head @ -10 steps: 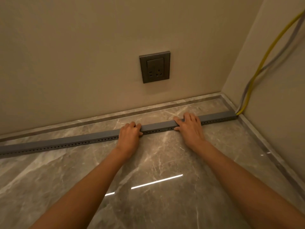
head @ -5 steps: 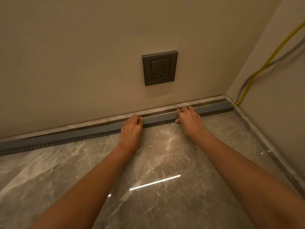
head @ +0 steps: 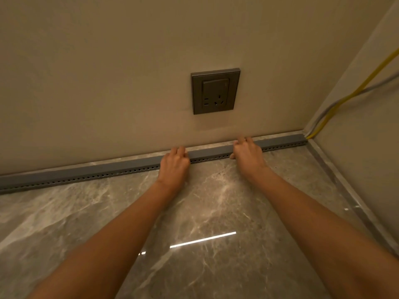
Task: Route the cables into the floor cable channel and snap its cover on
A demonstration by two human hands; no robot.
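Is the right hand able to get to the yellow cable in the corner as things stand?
Probably yes: the right hand grips the cable channel, and only bare channel lies between it and the yellow cable at the corner.

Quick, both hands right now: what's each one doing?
Left hand: holding the cable channel, fingers curled over its top.
Right hand: holding the same channel, thumb in front.
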